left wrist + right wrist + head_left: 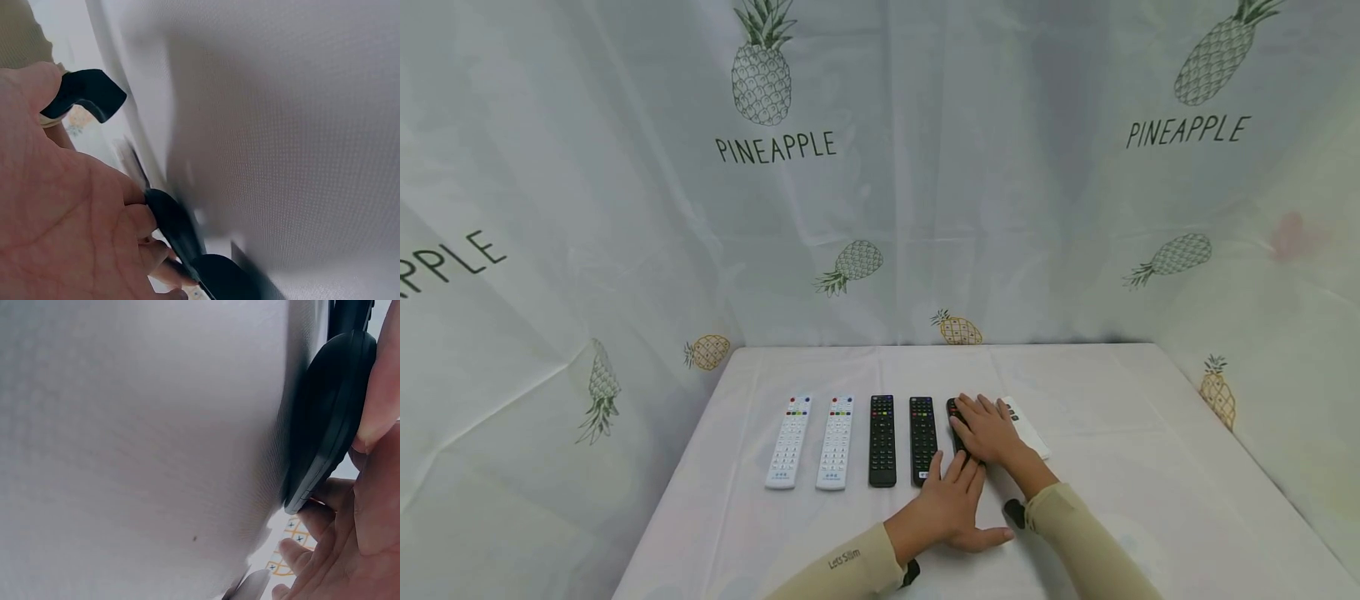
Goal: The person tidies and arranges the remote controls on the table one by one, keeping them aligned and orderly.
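Observation:
In the head view, a black remote control (958, 442) lies on the table, partly covered by both hands. My right hand (991, 432) rests over its upper part with the fingers extended. At its near end are the fingertips of my left hand (951, 505), whose fingers are straight and whose thumb points out to the right. The right wrist view shows a fingertip pressed against the top of the black remote (331, 406). A white remote (1030, 432) lies slanted just beyond the right hand, its upper end partly hidden.
Left of the hands, a black remote (922, 433), another black remote (882, 442), a white remote (834, 444) and a second white remote (787, 443) form a row on the white-covered table (1105, 392). A pineapple-print curtain (970, 208) hangs behind.

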`<state>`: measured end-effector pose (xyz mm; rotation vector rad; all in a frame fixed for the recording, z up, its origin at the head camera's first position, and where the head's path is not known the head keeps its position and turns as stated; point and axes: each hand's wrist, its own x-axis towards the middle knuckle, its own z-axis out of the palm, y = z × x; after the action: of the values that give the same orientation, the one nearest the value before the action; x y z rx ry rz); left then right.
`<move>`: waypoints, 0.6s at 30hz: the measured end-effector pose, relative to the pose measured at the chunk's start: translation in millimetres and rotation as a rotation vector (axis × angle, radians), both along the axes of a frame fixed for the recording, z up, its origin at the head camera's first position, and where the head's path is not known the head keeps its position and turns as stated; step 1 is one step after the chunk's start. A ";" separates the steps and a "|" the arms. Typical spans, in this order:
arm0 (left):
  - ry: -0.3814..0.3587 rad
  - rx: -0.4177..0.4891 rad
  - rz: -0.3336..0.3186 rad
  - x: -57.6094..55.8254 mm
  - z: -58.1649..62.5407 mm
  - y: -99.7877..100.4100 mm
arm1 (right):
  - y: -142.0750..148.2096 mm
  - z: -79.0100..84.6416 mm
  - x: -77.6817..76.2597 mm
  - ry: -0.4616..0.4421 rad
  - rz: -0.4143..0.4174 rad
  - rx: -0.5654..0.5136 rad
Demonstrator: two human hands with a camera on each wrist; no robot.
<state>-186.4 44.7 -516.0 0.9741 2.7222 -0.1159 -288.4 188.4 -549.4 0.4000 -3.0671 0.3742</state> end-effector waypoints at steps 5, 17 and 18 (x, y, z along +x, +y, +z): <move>0.002 0.002 -0.002 -0.9 -0.6 -1.3 | -1.0 -0.4 -0.5 0.005 0.006 0.001; -0.037 0.034 0.003 -2.8 4.5 -4.7 | -1.5 -0.3 -2.8 -0.009 0.001 0.005; -0.037 0.034 0.003 -2.9 4.6 -4.6 | -1.6 -0.3 -2.9 -0.009 0.002 0.006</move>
<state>-189.3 40.1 -511.4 0.9718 2.7001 -0.0503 -291.4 186.8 -549.7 0.4032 -3.0780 0.3677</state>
